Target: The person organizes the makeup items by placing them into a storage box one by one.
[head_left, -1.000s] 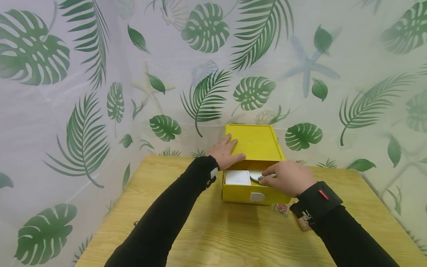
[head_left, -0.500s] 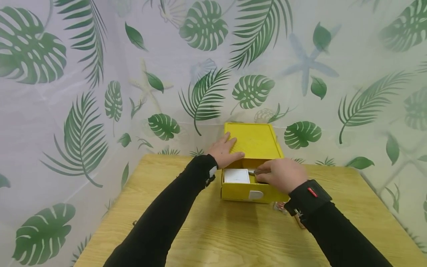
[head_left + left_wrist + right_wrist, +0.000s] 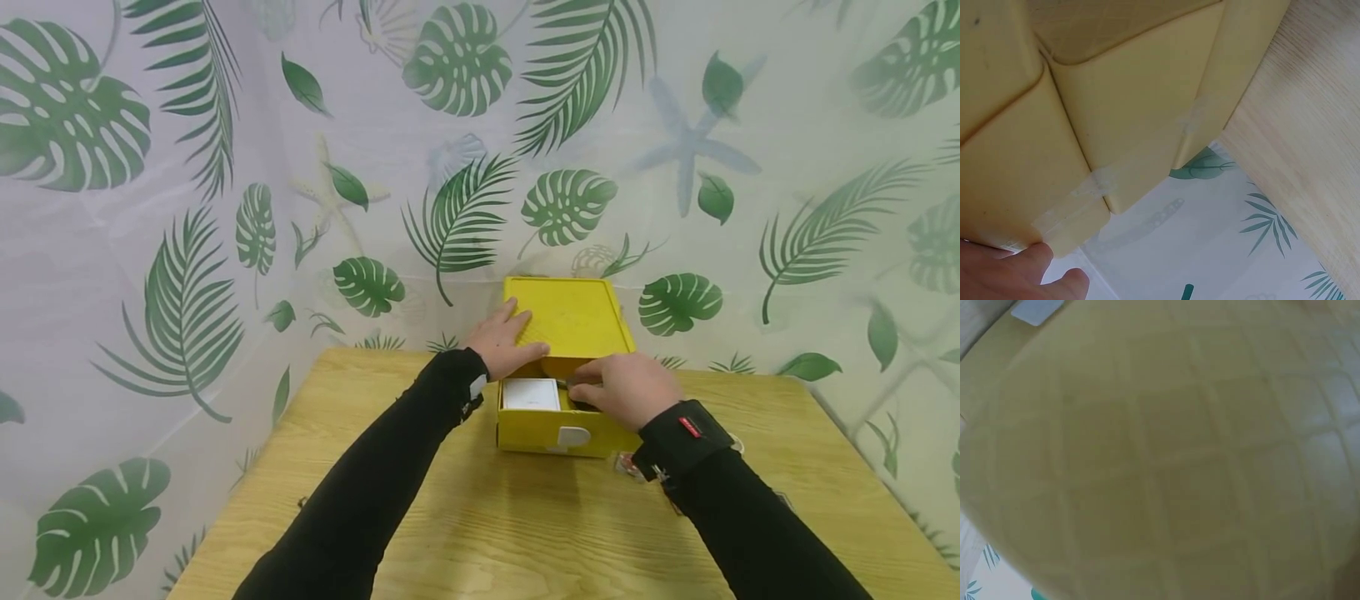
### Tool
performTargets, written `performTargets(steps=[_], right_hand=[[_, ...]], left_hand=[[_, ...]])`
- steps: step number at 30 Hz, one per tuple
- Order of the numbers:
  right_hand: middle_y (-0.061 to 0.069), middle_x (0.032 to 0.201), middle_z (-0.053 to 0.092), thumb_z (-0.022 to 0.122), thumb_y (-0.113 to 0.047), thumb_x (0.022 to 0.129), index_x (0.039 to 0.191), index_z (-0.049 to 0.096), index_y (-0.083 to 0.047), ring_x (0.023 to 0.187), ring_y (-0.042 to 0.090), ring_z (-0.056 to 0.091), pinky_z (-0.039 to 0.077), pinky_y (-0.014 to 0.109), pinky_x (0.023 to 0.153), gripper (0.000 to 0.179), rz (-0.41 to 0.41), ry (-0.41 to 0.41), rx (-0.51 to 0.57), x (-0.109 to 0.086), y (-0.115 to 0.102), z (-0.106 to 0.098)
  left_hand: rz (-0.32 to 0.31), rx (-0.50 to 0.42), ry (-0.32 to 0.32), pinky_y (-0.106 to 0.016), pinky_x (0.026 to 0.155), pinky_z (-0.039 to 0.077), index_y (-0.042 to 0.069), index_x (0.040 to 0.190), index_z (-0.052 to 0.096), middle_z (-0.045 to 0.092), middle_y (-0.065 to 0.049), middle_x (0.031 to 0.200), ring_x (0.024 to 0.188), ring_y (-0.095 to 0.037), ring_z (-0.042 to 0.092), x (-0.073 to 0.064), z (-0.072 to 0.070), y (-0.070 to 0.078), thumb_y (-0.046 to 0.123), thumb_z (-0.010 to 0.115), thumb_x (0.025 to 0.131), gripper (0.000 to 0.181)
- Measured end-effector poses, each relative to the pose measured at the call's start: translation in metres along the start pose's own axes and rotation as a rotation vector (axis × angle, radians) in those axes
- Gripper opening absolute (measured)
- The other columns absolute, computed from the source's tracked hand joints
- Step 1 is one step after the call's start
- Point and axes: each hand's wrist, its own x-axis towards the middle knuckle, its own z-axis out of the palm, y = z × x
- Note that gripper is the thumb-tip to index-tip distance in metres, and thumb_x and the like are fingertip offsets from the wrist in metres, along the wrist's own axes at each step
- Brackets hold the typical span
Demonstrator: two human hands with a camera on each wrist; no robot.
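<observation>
Surface: the wooden surface (image 3: 525, 533) runs under my forearms, with a small wrapped thing (image 3: 625, 467) lying on it just beside my right wrist
Drawer: the yellow drawer (image 3: 540, 429) is pulled out toward me from the yellow box (image 3: 577, 321), its white pull tab (image 3: 573, 436) facing me
Right hand: my right hand (image 3: 626, 390) is down in the right part of the open drawer, fingers curled over something dark and thin; I cannot tell whether I pinch it or only touch it, since my hand hides it
White card: a white card or flat packet (image 3: 531, 394) lies in the left part of the drawer, just beside my right fingertips
Left hand: my left hand (image 3: 504, 342) lies flat, fingers straight, pressing on the box top at its near left corner; the left wrist view shows my thumb (image 3: 1029, 269) against the taped yellow edge (image 3: 1094, 184)
Progress: I judge the drawer opened and the box steadied; the item under my right hand is in the drawer, not yet lifted clear
Backdrop: a leaf-print curtain (image 3: 187, 208) hangs behind the box
</observation>
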Motion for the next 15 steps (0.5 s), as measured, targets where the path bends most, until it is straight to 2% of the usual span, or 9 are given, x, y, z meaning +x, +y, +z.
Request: performTargets(steps=[5,11,15], right_hand=[[-0.005,0.088,0.071,0.063,-0.035,0.091,0.108,0.073,-0.022,0.059,0.013,0.050,0.040,0.032,0.052,0.024,-0.013,-0.029,-0.009,-0.003,-0.001,-0.001],[-0.004,0.098,0.071,0.058,-0.034,0.094,0.110,0.073,-0.021,0.067,0.009,0.057,0.051,0.036,0.061,0.026,-0.061,-0.041,-0.040,-0.012,-0.002,-0.002],[-0.007,0.074,0.066,0.054,-0.034,0.096,0.091,0.075,-0.020,0.059,0.007,0.053,0.050,0.035,0.059,0.026,-0.111,-0.020,-0.085,-0.015,-0.003,-0.003]], left_hand=[[-0.004,0.009,0.003,-0.044,0.112,0.023,0.021,0.150,0.026,0.008,-0.003,0.158,0.138,-0.021,0.016,0.000,0.000,0.000,0.062,0.043,0.092,0.073],[-0.004,0.007,-0.003,-0.044,0.112,0.023,0.021,0.150,0.026,0.008,-0.003,0.158,0.138,-0.021,0.016,0.000,0.001,0.001,0.063,0.043,0.092,0.074],[0.001,0.004,0.006,-0.044,0.112,0.023,0.020,0.150,0.027,0.009,-0.004,0.158,0.138,-0.021,0.016,-0.001,0.001,0.001,0.062,0.044,0.092,0.074]])
